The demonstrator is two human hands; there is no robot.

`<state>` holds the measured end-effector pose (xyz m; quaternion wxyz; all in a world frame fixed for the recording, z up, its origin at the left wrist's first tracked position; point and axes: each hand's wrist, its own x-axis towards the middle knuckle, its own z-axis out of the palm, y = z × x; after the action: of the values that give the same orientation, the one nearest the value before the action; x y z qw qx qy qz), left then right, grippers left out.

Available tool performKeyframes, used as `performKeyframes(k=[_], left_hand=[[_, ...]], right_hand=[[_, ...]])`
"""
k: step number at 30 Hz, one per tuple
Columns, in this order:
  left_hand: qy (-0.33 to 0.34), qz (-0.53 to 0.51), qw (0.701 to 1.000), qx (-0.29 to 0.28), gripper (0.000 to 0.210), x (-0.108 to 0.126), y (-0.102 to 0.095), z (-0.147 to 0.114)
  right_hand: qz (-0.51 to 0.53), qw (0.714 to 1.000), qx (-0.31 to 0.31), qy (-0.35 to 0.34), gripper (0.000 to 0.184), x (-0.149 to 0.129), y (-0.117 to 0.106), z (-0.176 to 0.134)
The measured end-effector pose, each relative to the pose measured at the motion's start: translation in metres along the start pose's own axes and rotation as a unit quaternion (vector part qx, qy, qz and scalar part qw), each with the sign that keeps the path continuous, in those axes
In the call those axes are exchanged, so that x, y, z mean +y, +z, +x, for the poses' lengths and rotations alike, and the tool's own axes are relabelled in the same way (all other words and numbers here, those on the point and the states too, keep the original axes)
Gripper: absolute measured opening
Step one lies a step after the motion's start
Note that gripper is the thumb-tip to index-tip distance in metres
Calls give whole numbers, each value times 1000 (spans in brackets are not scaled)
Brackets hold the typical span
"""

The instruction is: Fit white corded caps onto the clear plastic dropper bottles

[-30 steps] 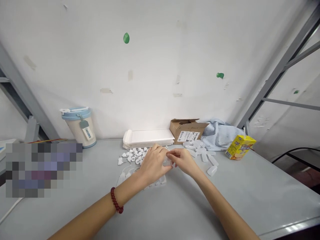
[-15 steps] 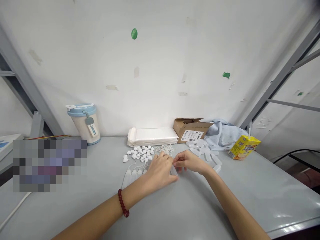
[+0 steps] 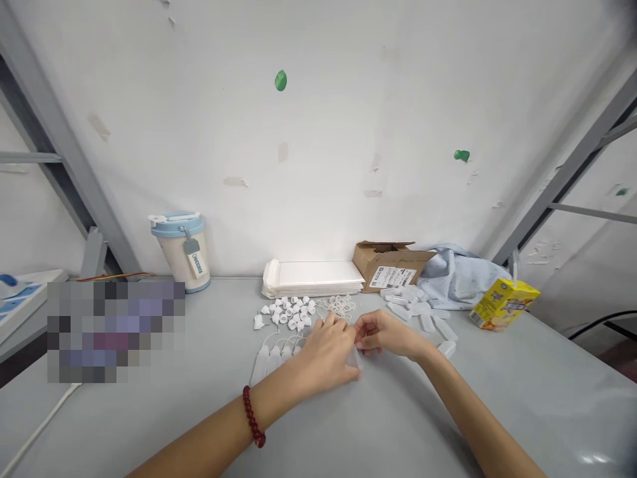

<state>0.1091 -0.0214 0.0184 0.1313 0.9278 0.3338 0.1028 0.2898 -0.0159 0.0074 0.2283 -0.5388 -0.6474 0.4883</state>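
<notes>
One tumbler (image 3: 182, 260), cream, blue-lidded, tagged, standing near the wall (image 3: 328, 153). Left of the tumbler: one white-and-blue unit (image 3: 34, 297), possibly a power strip, cut by the frame. Right of the tumbler, well apart: one open cardboard box (image 3: 388, 260), one crumpled light-blue cloth (image 3: 450, 277), one yellow drink carton (image 3: 503, 305). Above right: green patches (image 3: 281, 80).

Clear piece (image 3: 354, 359) mostly hidden by left hand (image 3: 326, 352); right hand's (image 3: 387, 333) fingertip grip unclear. Tubes (image 3: 273, 360) run under left forearm (image 3: 212, 431), count lost. Rings (image 3: 338, 305) too small to count. Label (image 3: 392, 277) print illegible. Cloth (image 3: 460, 277) partly behind box (image 3: 369, 262) and carton (image 3: 503, 305). Pixelation (image 3: 117, 332) masks things at left. Power strip (image 3: 30, 297), cable (image 3: 40, 415), both forearms cut by picture edges.
</notes>
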Motion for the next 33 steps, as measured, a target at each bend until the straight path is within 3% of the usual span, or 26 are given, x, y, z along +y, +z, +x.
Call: performKeyframes(k=[3,7,13,18,21,27,33], left_hand=[[3,2,1000,4,23,-2,2,1],[8,-30,999,10,35,-10,-6,6],[-67,-57,994,69,28,-46,-30,19],[-70,-34,994,79,30,-66,-27,23],[-45,-19,996,71,31,-68,-19,24],[-17,4,999,46,36,-69,-10,26],[-32,22,998,43,35,-69,-11,24]], right_hand=[[-4,1000,-7,1,15,0,-1,-1],[-30,999,5,10,16,-2,-3,-2],[-130,984,112,35,9,-3,-9,0],[-267,922,272,71,15,8,-26,1],[-335,877,327,104,19,14,-37,0],[-416,820,367,143,25,20,-50,-7],[-434,807,373,147,30,27,-60,-9]])
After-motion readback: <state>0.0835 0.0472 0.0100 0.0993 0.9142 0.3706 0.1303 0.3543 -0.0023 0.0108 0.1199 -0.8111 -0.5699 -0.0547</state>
